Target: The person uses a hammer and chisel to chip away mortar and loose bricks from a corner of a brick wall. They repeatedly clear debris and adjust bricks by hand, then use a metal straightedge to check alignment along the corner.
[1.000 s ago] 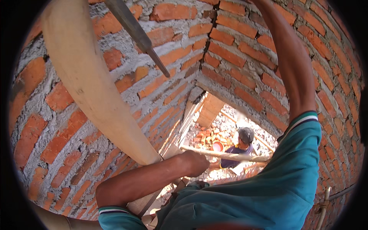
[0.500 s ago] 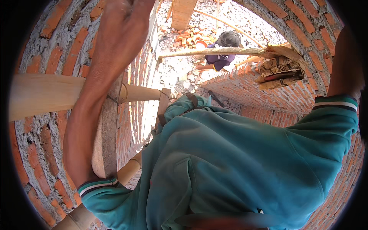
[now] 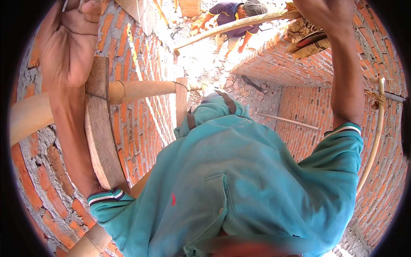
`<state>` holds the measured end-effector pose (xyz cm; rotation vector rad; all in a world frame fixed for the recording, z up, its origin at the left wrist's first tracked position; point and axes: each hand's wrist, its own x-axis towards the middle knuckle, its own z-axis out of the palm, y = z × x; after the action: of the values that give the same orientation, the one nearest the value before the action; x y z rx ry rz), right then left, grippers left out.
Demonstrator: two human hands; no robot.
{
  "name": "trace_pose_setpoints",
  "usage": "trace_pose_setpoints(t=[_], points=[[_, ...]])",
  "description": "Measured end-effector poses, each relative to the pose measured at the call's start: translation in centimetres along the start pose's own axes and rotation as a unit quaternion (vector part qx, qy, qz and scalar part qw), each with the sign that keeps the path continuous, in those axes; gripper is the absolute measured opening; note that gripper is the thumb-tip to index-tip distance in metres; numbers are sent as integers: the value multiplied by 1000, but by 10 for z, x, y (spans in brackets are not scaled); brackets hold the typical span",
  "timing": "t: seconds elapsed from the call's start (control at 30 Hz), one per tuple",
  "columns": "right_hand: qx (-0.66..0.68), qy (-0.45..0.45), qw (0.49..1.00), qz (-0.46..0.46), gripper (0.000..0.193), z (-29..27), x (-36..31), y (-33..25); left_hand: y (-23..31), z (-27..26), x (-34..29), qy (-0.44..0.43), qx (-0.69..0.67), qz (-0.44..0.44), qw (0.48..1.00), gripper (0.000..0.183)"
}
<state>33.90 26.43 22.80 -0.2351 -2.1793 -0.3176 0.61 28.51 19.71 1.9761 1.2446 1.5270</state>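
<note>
1. Left hand [image 3: 70,49], upper left: raised, palm showing, fingertips cropped, so grip cannot be told; near the wooden board [image 3: 100,137], left of frame.
2. Right hand [image 3: 327,15], upper right: raised, cropped; grip unclear too.

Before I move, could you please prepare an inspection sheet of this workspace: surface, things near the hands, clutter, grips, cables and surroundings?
Surface: rubble-strewn ground below; no worktop seen.
Things: bamboo pole lashed to a wooden plank beside the left forearm; slender pole with its right end near the right grip.
Clutter: loose bricks on the ground; a thin pale stick.
Grips: left grip palm showing; both are cut off by the top edge, so what they hold cannot be told.
Cables: nothing seen.
Surroundings: left brick wall and right brick wall; a co-worker in a dark cap bends forward below.
</note>
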Motion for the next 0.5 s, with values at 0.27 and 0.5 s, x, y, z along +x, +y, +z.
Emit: trace_pose_setpoints(t=[0.27, 0.5], points=[[98, 146, 914, 367, 16, 42, -67, -102, 5, -9, -11, -112, 67, 38, 991, 24], [97, 113, 859, 490, 18, 33, -72, -115, 27, 9, -26, -295, 146, 135, 934, 24]])
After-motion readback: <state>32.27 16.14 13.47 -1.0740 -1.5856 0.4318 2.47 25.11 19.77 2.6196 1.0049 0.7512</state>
